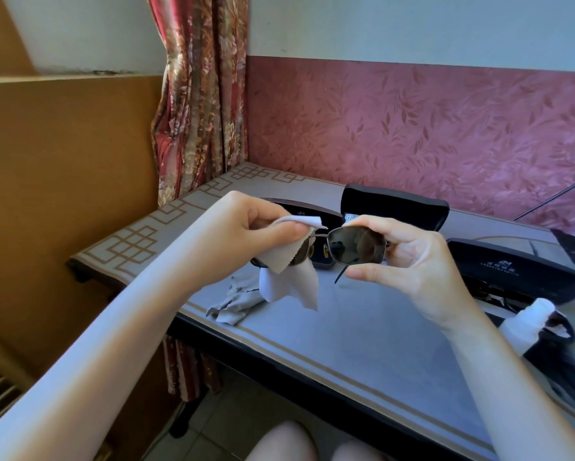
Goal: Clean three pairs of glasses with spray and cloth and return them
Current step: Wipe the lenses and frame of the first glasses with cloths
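The sunglasses (359, 245) are held up above the desk (346, 347), roughly at its middle, with their dark lenses facing the person. The right hand (412, 261) pinches the frame around the right lens, thumb below and fingers along the top rim. The left hand (246, 237) grips a pale cleaning cloth (289, 287) and presses it over the left lens, which it mostly covers; the rest of the cloth hangs down.

Directly under the hands, a second, greyer cloth (236, 302) lies crumpled on the desk. Beyond the sunglasses an open dark case (326, 216) sits partly hidden, and another open case (396, 207) stands further back near the pink wall. A third case (512, 261) lies open on the right. Near it a white bottle (525, 322), probably the spray, lies at the desk's right edge, with something dark beside it that is too unclear to name.

By my reading this pair is in mid-wipe: one lens is under the cloth and the other is bare. The pictures do not show whether the other pairs are already clean. This pair has yet to go back in its case.
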Motion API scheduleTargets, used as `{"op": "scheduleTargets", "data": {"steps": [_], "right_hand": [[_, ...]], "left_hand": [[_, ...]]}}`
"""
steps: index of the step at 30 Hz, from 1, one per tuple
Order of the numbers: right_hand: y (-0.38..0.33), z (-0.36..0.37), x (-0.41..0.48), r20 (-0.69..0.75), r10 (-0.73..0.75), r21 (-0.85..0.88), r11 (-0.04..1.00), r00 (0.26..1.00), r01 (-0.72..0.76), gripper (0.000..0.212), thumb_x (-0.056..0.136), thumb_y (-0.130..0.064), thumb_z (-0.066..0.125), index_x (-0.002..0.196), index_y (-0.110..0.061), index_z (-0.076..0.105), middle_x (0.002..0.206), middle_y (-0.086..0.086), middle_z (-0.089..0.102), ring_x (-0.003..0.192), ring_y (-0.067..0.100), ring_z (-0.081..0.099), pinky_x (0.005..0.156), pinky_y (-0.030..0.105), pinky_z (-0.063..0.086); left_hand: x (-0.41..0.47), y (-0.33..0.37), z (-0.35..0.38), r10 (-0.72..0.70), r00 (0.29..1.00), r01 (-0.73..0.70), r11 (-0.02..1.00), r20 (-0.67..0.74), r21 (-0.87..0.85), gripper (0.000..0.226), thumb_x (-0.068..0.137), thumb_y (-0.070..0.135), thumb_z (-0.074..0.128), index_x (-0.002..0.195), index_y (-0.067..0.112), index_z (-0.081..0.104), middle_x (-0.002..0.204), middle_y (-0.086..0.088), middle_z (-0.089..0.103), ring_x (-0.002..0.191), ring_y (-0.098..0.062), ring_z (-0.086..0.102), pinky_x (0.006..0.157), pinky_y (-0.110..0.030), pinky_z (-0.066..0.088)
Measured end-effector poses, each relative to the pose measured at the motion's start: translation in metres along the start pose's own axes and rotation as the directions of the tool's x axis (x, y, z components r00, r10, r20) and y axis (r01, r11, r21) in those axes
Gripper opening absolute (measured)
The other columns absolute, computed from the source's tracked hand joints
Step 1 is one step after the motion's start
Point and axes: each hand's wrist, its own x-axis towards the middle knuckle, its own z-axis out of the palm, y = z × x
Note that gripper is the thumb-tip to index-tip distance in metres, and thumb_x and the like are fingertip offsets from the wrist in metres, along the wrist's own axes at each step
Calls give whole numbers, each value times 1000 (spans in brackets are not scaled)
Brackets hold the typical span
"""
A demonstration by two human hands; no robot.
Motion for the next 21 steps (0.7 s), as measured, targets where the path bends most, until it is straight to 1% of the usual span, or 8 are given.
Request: {"op": "scheduleTargets", "data": {"steps": [2,4,6,9,14,17,19,21], "right_hand": [[0,0,0,-5,-7,7,1000,1000,7,41,64,-9,82,102,-20,73,103,17,67,94,25,63,79,19,50],[0,0,0,-6,-8,9,1000,1000,8,41,63,-11,82,102,-21,73,101,18,67,92,27,62,79,19,50],[1,0,0,1,-11,-3,1000,1000,11,40,63,-9,81,101,-21,73,99,8,70,93,17,63,83,19,48],[1,1,1,10,-12,-7,1000,1000,12,42,64,-6,80,103,-19,72,99,2,71,95,14,64,87,19,46],[0,0,1,4,-26,-14,1000,1000,26,42,66,-10,81,105,-18,70,101,-2,72,96,12,65,88,19,46],[1,0,1,-1,-26,-11,1000,1000,26,41,66,-7,80,104,-19,71,103,2,71,98,15,65,89,21,47],[2,0,1,-3,-26,-11,1000,1000,26,41,66,-7,80,103,-20,71,102,1,72,97,15,65,88,21,47],[1,1,1,-8,-29,3,1000,1000,29,41,65,-6,82,103,-18,71,101,-1,72,95,14,65,86,19,48]], "left_hand": [[1,1,-1,-13,1000,13,1000,16,9,20,84,40,66,86,24,78,78,-5,73,81,-35,64,68,-40,47],[1,1,-2,-38,999,38,999,36,21,12,83,34,71,86,25,77,82,-5,74,86,-31,66,80,-48,52],[1,1,-1,-55,998,54,998,38,18,8,82,31,73,85,24,77,84,-8,73,89,-35,65,82,-50,51],[2,0,2,-70,998,69,998,11,5,6,81,30,75,83,24,76,82,-3,74,86,-27,67,76,-38,52],[3,1,6,-65,997,64,998,-38,-23,6,82,32,73,84,28,77,81,5,74,84,-18,68,81,-41,54],[2,-1,8,-60,996,56,997,-59,-60,8,84,31,70,83,29,78,79,6,74,79,-14,68,69,-28,52],[2,-1,9,-60,996,55,996,-62,-68,11,86,30,67,82,28,78,78,4,74,76,-17,67,64,-22,46],[2,-3,7,-67,996,62,995,-62,-73,17,89,29,64,79,27,78,78,-1,74,81,-25,66,68,-27,45]]}}
